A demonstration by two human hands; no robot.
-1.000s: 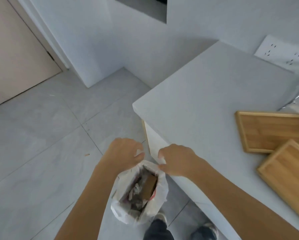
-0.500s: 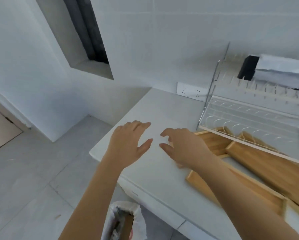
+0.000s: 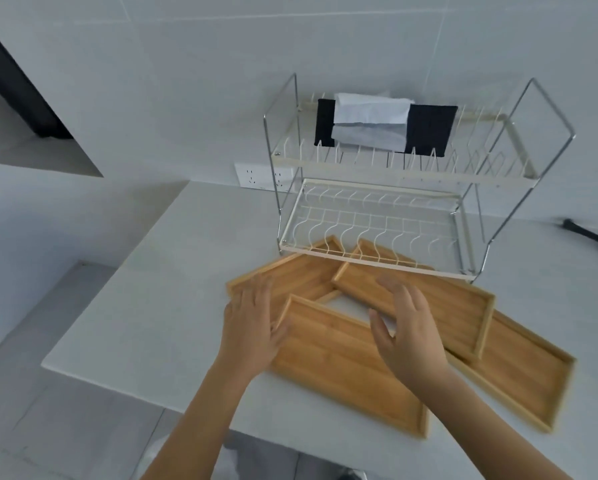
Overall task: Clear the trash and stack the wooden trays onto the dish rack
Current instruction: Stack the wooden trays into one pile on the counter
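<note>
Your left hand [image 3: 252,327] lies flat and released, its fingers on the left short end of the nearest tray [image 3: 346,362]. Your right hand [image 3: 406,327] hovers spread and holds nothing, above the far long rim of this tray. The tray's long axis runs from your left hand toward the counter's [image 3: 145,306] near edge on the right, so both hands are already beside it. The other trays [image 3: 463,306] overlap behind it, partly under the dish rack [image 3: 377,216].

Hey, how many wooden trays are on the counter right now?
4: one by the left hand, one nearest, one partly under the rack, one far right. More could be hidden underneath.
</note>
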